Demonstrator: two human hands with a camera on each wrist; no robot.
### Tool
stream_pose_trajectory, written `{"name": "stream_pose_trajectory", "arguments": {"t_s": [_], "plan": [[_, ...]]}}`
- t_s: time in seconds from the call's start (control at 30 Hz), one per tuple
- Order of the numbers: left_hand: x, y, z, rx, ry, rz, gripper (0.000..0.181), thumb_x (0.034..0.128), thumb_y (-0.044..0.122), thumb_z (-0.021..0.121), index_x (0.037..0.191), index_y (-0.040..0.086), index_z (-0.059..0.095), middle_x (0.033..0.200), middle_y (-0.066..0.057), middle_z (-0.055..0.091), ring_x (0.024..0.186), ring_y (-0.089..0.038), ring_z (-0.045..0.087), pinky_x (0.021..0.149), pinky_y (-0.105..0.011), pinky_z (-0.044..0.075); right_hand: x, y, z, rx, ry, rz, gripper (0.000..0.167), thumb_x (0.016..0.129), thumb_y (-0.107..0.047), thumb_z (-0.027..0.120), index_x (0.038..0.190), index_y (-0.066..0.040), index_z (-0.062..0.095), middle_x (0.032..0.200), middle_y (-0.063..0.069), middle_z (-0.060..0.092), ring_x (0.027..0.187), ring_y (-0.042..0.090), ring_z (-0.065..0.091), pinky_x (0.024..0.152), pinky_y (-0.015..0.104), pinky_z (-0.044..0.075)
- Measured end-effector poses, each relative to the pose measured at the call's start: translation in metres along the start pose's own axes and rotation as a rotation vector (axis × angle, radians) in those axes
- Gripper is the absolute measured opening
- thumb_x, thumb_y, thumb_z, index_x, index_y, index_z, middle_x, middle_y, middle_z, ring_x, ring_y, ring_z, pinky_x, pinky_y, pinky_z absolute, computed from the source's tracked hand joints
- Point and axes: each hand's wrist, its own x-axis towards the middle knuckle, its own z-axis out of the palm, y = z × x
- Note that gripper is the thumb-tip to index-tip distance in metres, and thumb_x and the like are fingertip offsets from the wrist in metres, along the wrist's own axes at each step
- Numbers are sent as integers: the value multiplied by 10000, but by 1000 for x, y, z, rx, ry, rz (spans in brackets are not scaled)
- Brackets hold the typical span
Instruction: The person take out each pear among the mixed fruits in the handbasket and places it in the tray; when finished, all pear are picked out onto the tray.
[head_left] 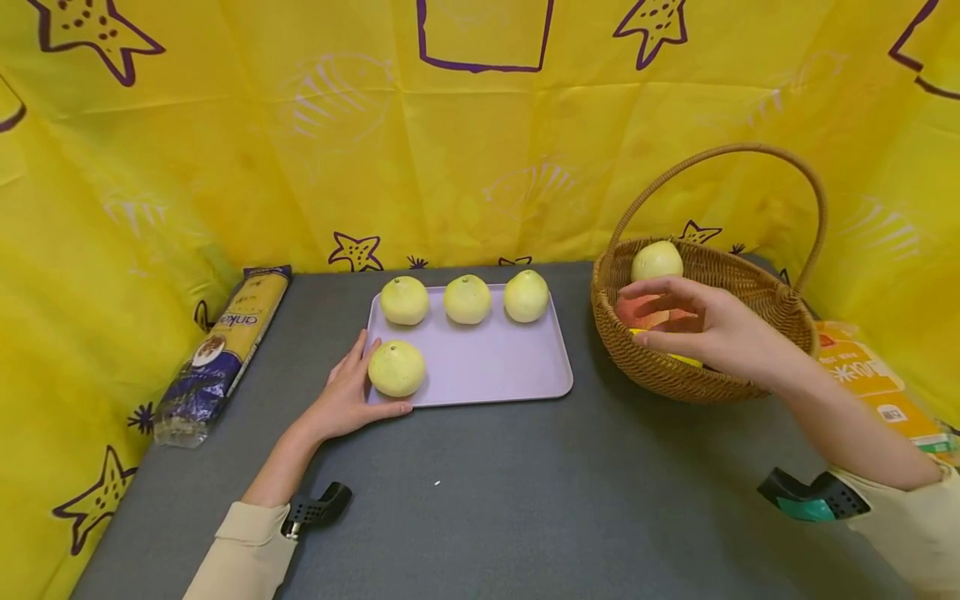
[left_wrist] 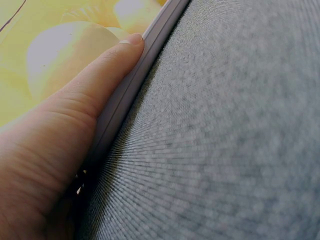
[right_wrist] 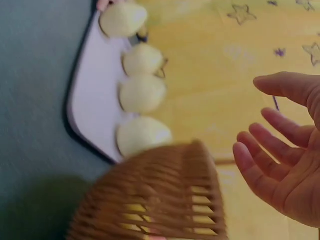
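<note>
A lilac tray (head_left: 487,367) bears three pale yellow-green round fruits along its back edge, one of them a fruit (head_left: 467,300), and another fruit (head_left: 397,368) at its front left corner. My left hand (head_left: 347,398) rests around that corner; its thumb (left_wrist: 107,70) lies on the tray's rim in the left wrist view. Over the wicker basket (head_left: 675,379) my right hand (head_left: 708,325) hovers with fingers apart and slightly bent, holding nothing. Inside the basket are a pale fruit (head_left: 657,261), a reddish fruit (head_left: 637,310) and something yellow, partly hidden by the hand.
A pasta packet (head_left: 232,333) lies at the left. An orange packet (head_left: 873,379) lies to the right of the basket, partly behind my right forearm. The basket's tall handle (head_left: 738,148) arches up. A yellow patterned cloth (head_left: 465,125) hangs around the grey table (head_left: 480,500).
</note>
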Motion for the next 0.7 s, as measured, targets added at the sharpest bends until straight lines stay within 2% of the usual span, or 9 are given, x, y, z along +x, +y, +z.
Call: {"name": "stream_pose_trajectory", "arguments": {"t_s": [0.07, 0.23, 0.33, 0.47, 0.6, 0.7], "plan": [[0, 0, 0, -1, 0, 0, 1197, 729, 514, 819, 1555, 12, 113, 1606, -213, -85, 1437, -481, 29, 1090, -644, 29, 4, 0, -10, -15, -3, 86, 445, 917, -159, 699, 1339, -177, 556, 1251, 24, 601, 1075, 126, 609, 800, 230, 516], [0, 0, 0, -7, -1, -3, 1189, 732, 517, 816, 1557, 19, 118, 1607, -207, -90, 1436, -483, 26, 1089, -647, 26, 14, 6, -32, -56, -25, 217, 434, 934, -203, 680, 1344, -164, 546, 1278, -10, 583, 1068, 48, 586, 791, 253, 517], [0, -1, 0, -7, -3, -6, 1186, 735, 518, 813, 1557, 21, 117, 1607, -206, -95, 1435, -485, 21, 1086, -653, 24, 21, 10, -45, -101, -48, 240, 445, 940, -219, 672, 1356, -144, 533, 1290, 16, 578, 1078, 65, 584, 810, 220, 488], [0, -1, 1, -7, -3, -4, 1184, 737, 516, 812, 1558, 22, 116, 1608, -203, -97, 1437, -481, 19, 1088, -649, 23, 32, 17, -62, -173, -86, 277, 475, 952, -273, 652, 1381, -132, 505, 1346, 69, 541, 1167, 189, 542, 836, 207, 448], [0, -2, 1, -6, 0, 1, 1181, 737, 514, 813, 1558, 23, 118, 1608, -204, -92, 1437, -482, 23, 1088, -647, 26, 45, 25, -75, -199, -124, 319, 549, 960, -322, 630, 1413, -69, 451, 1397, 166, 480, 1252, 345, 443, 948, 403, 408], [0, -2, 1, -5, 2, 5, 1181, 737, 518, 812, 1559, 27, 120, 1608, -204, -89, 1436, -484, 26, 1086, -650, 28, 55, 32, -82, -220, -146, 352, 627, 960, -365, 616, 1438, -22, 399, 1412, 233, 435, 1279, 416, 382, 976, 562, 348]]}}
